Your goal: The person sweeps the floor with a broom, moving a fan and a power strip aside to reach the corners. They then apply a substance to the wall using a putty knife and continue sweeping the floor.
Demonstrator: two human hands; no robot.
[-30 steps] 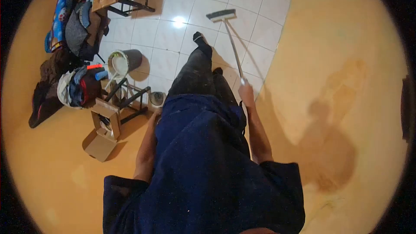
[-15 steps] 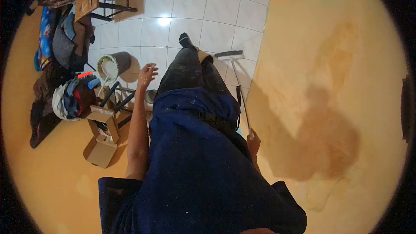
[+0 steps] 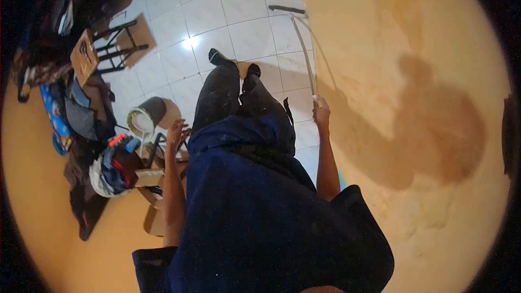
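Observation:
My right hand (image 3: 321, 110) is wrapped round the end of a long thin pole (image 3: 305, 57) beside the orange wall. At the pole's far end a dark, flat head (image 3: 287, 9) is up near the base of the wall. My left hand (image 3: 177, 132) hangs free at my left side with its fingers apart and nothing in them. Near it stands a dark bucket (image 3: 153, 111) with whitish contents and a stick leaning out of it.
A small wooden-topped stool (image 3: 84, 57) with black legs stands at the upper left. Clothes (image 3: 81, 114), a bag of fabric (image 3: 103, 176) and an open cardboard box (image 3: 154, 220) lie along the left. The orange wall (image 3: 369, 130) runs down the right.
The pole and its head have moved forward, away from my body, and my right hand has reached forward. My left hand has come lower, and the view has turned; both feet now show.

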